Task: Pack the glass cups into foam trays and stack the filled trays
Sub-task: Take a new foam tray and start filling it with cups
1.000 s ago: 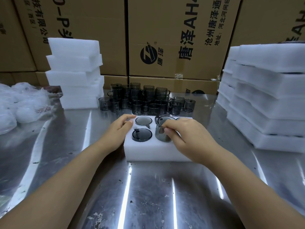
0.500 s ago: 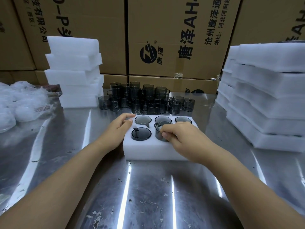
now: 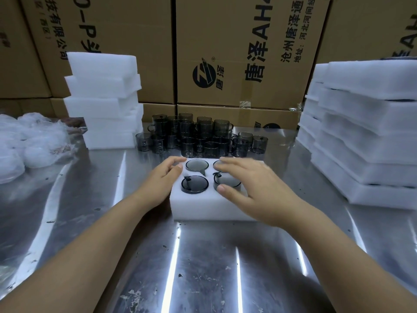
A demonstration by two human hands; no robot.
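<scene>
Foam tray [image 3: 203, 208] was laid crosswise on the table [image 3: 203, 267], cups [image 3: 194, 184] seated mouth-up.
Left hand [image 3: 162, 177] was rested loosely on its left edge; right hand [image 3: 252, 184] was held spread, empty, over the cups.

Foam tray [image 3: 209, 211] lies flat, front and centre, with smoky grey cups [image 3: 194, 184] sunk upright in its round pockets (only the rims showing). Just behind it, loose cups [image 3: 198, 136] huddle together, some stacked. Left stack [image 3: 106, 105] is white foam slabs, and right stack [image 3: 365, 136] is broader.

Two hands [image 3: 161, 179] [image 3: 257, 188]; four cups [image 3: 194, 184] (in tray [image 3: 203, 210])
</scene>
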